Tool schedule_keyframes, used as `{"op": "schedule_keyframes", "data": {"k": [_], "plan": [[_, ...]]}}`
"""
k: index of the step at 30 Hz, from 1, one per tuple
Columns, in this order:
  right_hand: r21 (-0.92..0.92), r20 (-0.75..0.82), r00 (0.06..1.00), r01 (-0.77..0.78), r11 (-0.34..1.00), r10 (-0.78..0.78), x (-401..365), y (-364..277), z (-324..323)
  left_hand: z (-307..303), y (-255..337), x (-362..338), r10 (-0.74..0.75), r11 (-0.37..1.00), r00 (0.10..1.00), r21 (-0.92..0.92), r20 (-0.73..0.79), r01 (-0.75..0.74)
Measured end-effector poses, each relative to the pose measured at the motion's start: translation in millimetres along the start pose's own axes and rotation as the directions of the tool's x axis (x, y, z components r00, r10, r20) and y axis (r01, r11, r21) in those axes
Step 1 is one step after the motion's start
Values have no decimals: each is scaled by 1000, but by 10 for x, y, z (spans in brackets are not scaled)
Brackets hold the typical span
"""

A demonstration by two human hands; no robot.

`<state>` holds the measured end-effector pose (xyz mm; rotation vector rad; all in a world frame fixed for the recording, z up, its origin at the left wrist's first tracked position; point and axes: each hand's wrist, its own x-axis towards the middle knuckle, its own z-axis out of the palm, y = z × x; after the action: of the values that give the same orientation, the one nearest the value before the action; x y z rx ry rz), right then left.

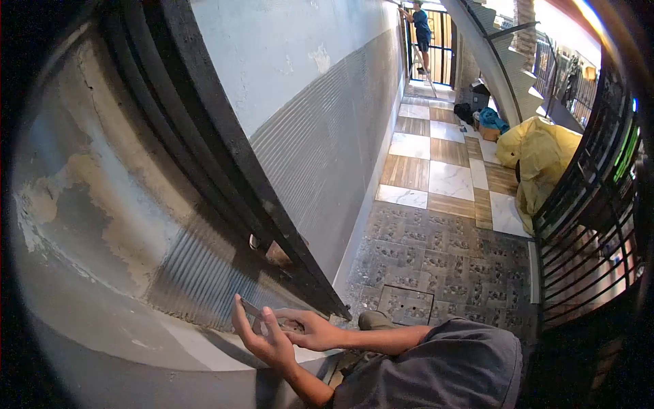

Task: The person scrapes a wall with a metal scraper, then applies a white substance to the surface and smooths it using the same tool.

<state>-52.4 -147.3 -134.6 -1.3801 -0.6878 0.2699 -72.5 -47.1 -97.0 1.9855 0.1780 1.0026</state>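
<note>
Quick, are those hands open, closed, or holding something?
Left hand: closed on a thin grey object.
Right hand: fingers curled; cannot tell whether it holds anything.

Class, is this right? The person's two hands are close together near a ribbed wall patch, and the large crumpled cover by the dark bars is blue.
No: the large crumpled cover is yellow, as the head view shows. The left hand and right hand are close together near the ribbed wall patch.
</note>
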Motion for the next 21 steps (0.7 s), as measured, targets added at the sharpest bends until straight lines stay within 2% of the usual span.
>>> {"op": "schedule_keyframes", "data": {"k": [3,6,8,9,11,12,13,14,17,19,21], "plan": [[-2,-40,998,55,998,-55,-26,15,7,6,49,-6,8,998,1000,69,-7,-7],[-105,7,1000,17,994,-16,14,-18,-53,23,47,28,17,993,1000,116,-17,-15],[-142,-3,998,69,988,-70,29,26,-41,71,24,45,41,987,999,157,-32,-35],[-128,1,998,61,990,-61,30,18,-34,66,10,41,66,979,997,197,-48,-56],[-109,74,995,-51,993,59,72,-25,-89,52,8,60,74,976,996,207,-48,-62],[-108,72,996,-52,993,60,88,18,-85,60,7,76,86,976,995,205,-48,-74],[-110,53,999,7,994,-2,104,98,-72,70,-12,85,89,971,995,229,-50,-76],[-110,33,998,65,992,-62,108,145,-62,78,-24,96,88,970,995,230,-46,-75],[-84,24,996,87,993,-85,142,79,-84,78,-29,128,113,972,992,213,-58,-98],[-91,44,995,89,992,-86,173,45,-122,88,7,174,51,986,996,161,-75,-38],[-100,60,994,96,990,-91,209,79,-182,143,-40,176,68,991,994,121,-84,-57]]}}
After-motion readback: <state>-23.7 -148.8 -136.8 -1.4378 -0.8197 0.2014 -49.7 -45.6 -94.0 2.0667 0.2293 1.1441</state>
